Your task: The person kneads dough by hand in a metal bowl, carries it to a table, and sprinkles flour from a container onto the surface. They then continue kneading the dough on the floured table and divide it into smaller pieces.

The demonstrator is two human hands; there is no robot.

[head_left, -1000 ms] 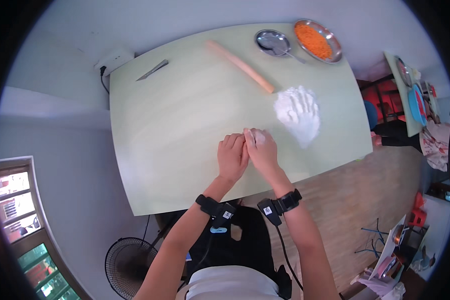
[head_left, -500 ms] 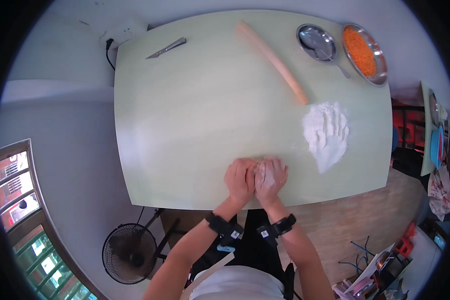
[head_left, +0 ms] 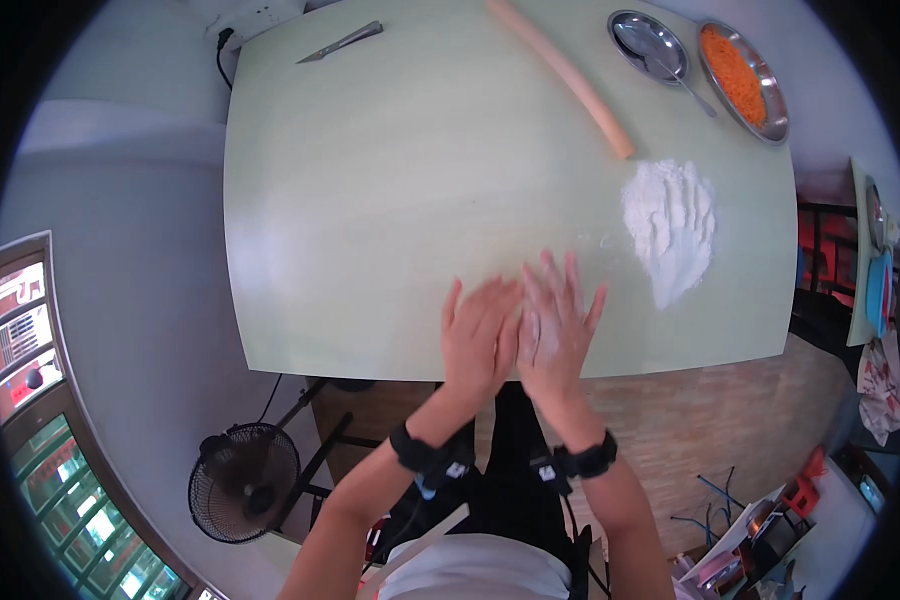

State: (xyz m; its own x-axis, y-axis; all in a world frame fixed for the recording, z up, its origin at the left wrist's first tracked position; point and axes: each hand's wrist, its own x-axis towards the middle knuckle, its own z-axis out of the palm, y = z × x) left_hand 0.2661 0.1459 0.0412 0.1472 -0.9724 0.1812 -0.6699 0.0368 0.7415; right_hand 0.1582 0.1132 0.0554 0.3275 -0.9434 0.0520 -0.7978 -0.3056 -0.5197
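My left hand [head_left: 480,335] and my right hand [head_left: 555,335] are side by side over the near edge of the pale green table [head_left: 370,220]. Both have their fingers stretched out. White flour coats the back and fingers of my right hand. Whether anything lies beneath the palms is hidden. To the right of my right hand spreads a pile of white flour [head_left: 670,230] with finger grooves in it. A long wooden rolling pin [head_left: 568,85] lies slantwise beyond the flour.
A knife [head_left: 340,42] lies at the far left. At the far right stand a metal bowl [head_left: 625,32] with a spoon [head_left: 692,92] and a metal dish [head_left: 778,125] of shredded orange food [head_left: 735,78]. A black fan [head_left: 245,480] stands on the floor at left.
My hands were curled together, with a bit of something pale yellowish between them. Now their fingers are stretched out and point away from me. The view has shifted, so the table sits higher.
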